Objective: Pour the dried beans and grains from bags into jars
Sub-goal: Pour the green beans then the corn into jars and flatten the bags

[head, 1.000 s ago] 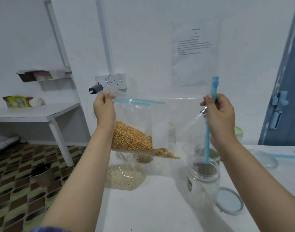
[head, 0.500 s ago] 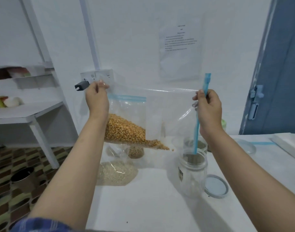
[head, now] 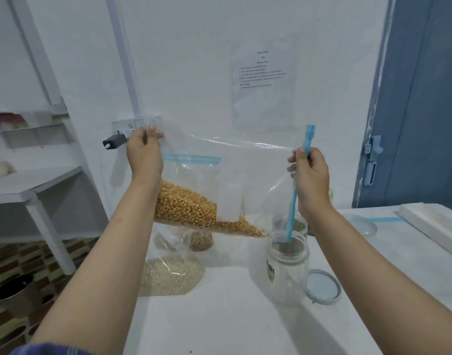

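A clear zip bag (head: 248,172) with yellow corn kernels (head: 194,213) hangs sideways above the white table (head: 232,316). My left hand (head: 143,156) pinches its bottom corner, held high. My right hand (head: 310,175) grips the blue zip end, whose strip drops into the mouth of an open clear jar (head: 287,267). The kernels lie in a slope that tapers toward the jar, and the tip stops just left of its rim. The jar's grey lid (head: 322,286) lies to its right.
A bag of pale grain (head: 171,274) lies on the table left of the jar, with a brownish jar (head: 200,239) behind it. Further jars stand behind my right hand. A white board (head: 429,221) and another lid (head: 363,224) sit at the right. Shelving stands left.
My left hand has raised the bag's bottom corner slightly, and the kernels have slid closer to the jar mouth. The camera has shifted left and nearer.
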The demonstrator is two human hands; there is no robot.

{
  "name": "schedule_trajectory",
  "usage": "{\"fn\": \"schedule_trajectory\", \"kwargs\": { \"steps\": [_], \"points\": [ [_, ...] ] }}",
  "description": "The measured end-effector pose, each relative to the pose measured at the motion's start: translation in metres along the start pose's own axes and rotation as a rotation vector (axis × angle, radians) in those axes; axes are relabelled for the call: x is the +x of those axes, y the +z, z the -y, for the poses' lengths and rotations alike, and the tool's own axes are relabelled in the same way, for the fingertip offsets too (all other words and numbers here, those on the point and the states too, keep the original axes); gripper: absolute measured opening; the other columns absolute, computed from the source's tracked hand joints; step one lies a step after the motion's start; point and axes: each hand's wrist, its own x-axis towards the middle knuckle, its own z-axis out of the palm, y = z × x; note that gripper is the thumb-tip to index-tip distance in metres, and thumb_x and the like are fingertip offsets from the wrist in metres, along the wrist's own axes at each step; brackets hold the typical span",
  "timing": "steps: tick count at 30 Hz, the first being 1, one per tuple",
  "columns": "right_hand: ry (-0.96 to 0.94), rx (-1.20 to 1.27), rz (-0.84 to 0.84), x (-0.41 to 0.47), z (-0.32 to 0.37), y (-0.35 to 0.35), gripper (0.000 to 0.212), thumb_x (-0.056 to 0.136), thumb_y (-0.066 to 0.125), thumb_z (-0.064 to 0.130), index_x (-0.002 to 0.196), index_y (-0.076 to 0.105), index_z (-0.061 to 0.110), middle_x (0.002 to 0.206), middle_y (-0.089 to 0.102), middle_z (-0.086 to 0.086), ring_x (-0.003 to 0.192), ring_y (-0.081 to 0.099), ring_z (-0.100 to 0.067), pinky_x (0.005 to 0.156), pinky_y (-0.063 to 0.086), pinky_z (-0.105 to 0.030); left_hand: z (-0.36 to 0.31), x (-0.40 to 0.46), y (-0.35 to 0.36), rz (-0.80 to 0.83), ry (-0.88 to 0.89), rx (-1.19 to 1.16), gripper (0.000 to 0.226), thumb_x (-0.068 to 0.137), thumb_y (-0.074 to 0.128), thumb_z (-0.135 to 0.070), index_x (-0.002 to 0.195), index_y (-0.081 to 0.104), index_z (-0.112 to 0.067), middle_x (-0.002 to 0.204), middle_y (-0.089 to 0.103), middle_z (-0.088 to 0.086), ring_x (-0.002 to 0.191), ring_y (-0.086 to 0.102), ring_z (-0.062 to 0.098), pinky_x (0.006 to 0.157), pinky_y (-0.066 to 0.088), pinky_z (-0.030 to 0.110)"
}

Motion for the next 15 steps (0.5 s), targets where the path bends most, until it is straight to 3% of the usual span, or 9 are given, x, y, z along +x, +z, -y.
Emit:
{"fn": "schedule_trajectory", "kwargs": {
  "steps": [15],
  "points": [
    [-0.001,-0.006,-0.017,-0.0060,-0.0002,-0.0046,0.020,0.105,0.045,0.031,0.097,0.056,0.016,0.086,0.061,0.007,0.074,0.054,-0.007,0.081,0.047,-0.028,-0.0042,0.0043,0.0062,0.024,0.014,0.005,0.033,0.105,0.043,-0.025,0.075,0.056,-0.026,0.076,0.053,-0.013,0.087,0.052,0.010,0.076,0.040,0.016]
  ]
}}
